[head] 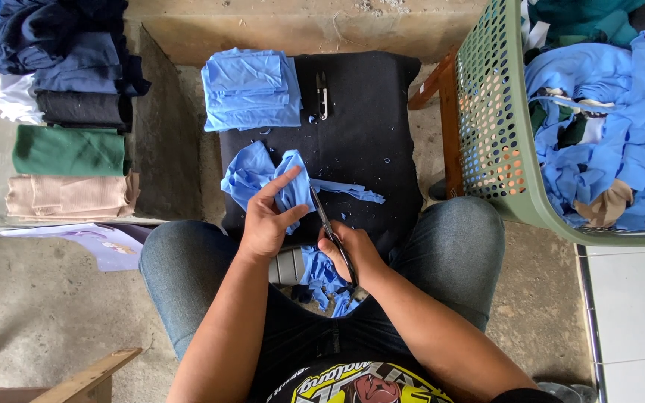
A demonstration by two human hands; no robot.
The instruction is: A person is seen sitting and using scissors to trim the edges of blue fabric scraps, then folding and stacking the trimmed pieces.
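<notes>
While the left hand [266, 220] pinches a bunched piece of light blue cloth [263, 175] between thumb and fingers, the right hand [349, 250] is closed around the handles of a pair of scissors [330, 224], whose blades point up and left into the cloth's near edge. Both hands work over the near edge of a black padded desk [367, 142], just above the person's lap. A thin blue strip [349, 190] trails right from the cloth across the black surface. More blue scraps [322, 276] lie between the knees, at the desk's near edge. At the far left corner sits a neat stack of folded blue pieces [251, 89], overhanging the desk's left edge slightly, and a small snipping tool [322, 95] lies just right of it. The right half of the desk is mostly bare. A green perforated basket [487, 112] heaped with blue fabric stands close on the right, and folded garments [69, 149] are piled well apart on the left.
</notes>
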